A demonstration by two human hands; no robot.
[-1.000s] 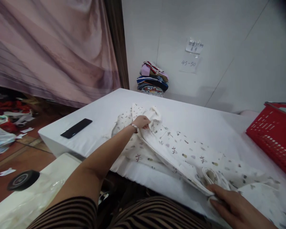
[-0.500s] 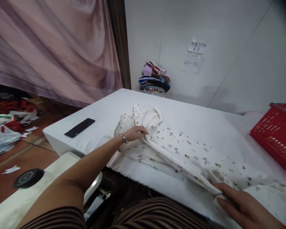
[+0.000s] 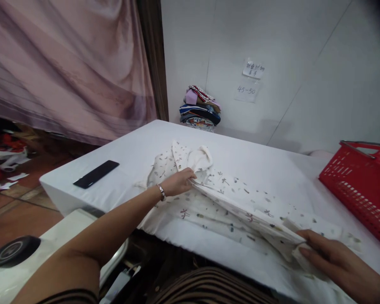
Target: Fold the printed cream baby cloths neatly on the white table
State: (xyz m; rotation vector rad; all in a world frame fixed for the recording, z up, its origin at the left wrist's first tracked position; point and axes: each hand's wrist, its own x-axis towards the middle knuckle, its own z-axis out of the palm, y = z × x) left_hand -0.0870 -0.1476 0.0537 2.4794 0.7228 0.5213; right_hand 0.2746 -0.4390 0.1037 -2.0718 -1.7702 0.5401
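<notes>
A white garment (image 3: pixel 240 190) with small palm-tree and leaf prints lies spread along the white-covered table (image 3: pixel 139 143). Near its collar end, my left hand (image 3: pixel 179 182) pinches an edge of the cloth. At the right, my right hand (image 3: pixel 332 255) grips the other end of that same edge, fingers closed round the fabric. Between both hands the edge runs taut and slightly raised. The collar (image 3: pixel 205 158) is bunched just beyond my left hand. The garment's far right end is partly hidden by my right hand.
A dark phone-like slab (image 3: pixel 96 174) lies on the table's left. Folded clothes (image 3: pixel 200 107) are stacked by the wall, and a red basket (image 3: pixel 357 181) stands at the right. A white machine with a black knob (image 3: pixel 14 251) is at lower left.
My right hand has lifted slightly, still gripping the garment's edge, and the cloth near it has shifted. My left hand keeps its hold near the collar. The view has turned a little right.
</notes>
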